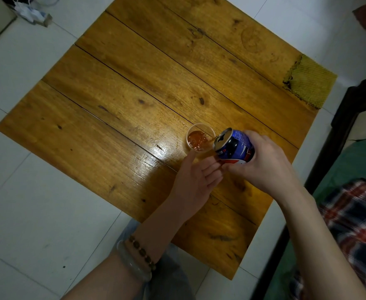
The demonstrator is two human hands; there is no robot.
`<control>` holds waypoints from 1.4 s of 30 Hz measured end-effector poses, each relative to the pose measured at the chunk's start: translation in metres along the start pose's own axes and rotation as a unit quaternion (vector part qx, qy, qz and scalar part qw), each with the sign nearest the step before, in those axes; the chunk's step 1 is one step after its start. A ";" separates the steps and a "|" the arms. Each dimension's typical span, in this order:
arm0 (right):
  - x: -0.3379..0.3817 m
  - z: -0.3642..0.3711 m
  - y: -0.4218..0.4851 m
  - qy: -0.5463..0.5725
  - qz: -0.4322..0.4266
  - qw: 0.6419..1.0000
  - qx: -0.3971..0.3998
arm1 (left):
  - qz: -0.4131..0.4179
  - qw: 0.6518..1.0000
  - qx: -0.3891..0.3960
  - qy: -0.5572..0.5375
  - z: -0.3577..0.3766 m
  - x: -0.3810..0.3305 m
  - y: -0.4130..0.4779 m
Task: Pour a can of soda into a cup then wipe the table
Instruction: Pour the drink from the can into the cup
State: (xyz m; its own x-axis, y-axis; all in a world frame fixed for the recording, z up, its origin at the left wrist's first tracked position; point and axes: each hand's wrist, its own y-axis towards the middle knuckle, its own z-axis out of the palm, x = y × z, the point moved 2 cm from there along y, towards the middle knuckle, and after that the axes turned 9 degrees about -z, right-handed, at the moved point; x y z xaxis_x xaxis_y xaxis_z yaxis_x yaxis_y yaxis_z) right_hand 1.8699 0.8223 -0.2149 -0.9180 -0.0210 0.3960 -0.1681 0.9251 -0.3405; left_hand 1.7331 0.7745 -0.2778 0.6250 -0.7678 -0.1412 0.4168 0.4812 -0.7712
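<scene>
**Pouring under way, cloth waiting at the far corner**

Tipping the soda can point(235, 147) toward the cup point(200, 137), the right hand point(262, 163) has its fingers closed round the can's body, thumb on the near side, so that the opening hangs just over the cup's right rim; a thin brown stream runs from the opening into the cup, which already holds some fizzing amber drink. The left hand point(196, 180) is loosely curled at the cup's near side, thumb touching the wall below the rim and fingers bent toward the can; whether those fingers reach the cup's far side is hidden, so I read it as a steadying hold rather than a firm clasp, there to keep the light clear cup from sliding or tipping under the stream. The cup stands on the wooden table point(117, 100), nearer the person's side and toward the right edge; the pour looks to be at an early stage.

A yellow-green cloth point(309, 81) lies flat on the far right corner, well apart from the cup, probably kept for the wiping. Most of the tabletop to the left and beyond is bare, giving free room for sweeping; the right edge is near the can hand, so setting the can down inward would be safer.
</scene>
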 end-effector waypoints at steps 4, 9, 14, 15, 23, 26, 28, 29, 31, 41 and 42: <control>-0.001 -0.001 0.001 -0.003 -0.002 1.000 0.000 | -0.012 1.000 0.005 0.009 0.000 -0.001 -0.001; -0.001 0.000 0.000 -0.008 -0.002 1.000 0.003 | -0.021 1.000 0.017 0.016 -0.005 0.001 0.004; -0.002 0.000 0.000 -0.010 -0.005 1.000 0.006 | -0.030 0.999 0.014 0.014 -0.007 0.003 0.006; -0.002 0.000 0.000 -0.011 -0.005 1.000 0.006 | -0.028 0.999 0.016 0.014 -0.007 0.003 0.006; -0.002 -0.001 0.000 -0.010 -0.002 1.000 0.011 | -0.031 0.999 0.016 0.013 -0.007 0.004 0.007; -0.002 -0.002 0.000 -0.011 -0.001 1.000 0.011 | -0.029 0.999 0.024 0.013 -0.006 0.005 0.007; -0.002 -0.003 0.000 -0.011 -0.001 1.000 0.012 | -0.030 0.999 0.026 0.011 -0.006 0.005 0.008; -0.002 -0.003 0.000 -0.011 -0.003 1.000 0.012 | -0.032 0.999 0.026 0.009 -0.006 0.005 0.007; -0.002 -0.004 0.000 -0.011 -0.003 1.000 0.011 | -0.035 0.999 0.023 0.005 -0.006 0.006 0.008; -0.002 -0.004 0.001 -0.014 -0.004 1.000 0.015 | -0.040 0.999 0.022 0.019 -0.007 0.005 0.008; -0.002 -0.004 0.001 -0.015 -0.004 1.000 0.016 | -0.039 0.999 0.024 0.020 -0.007 0.006 0.008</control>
State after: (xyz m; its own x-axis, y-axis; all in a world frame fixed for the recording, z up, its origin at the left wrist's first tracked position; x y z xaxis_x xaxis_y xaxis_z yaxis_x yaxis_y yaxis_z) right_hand 1.8730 0.8251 -0.2131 -0.9272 -0.0398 0.3724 -0.1856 0.9125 -0.3646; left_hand 1.7354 0.7712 -0.2896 0.5622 -0.8200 -0.1073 0.4958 0.4380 -0.7499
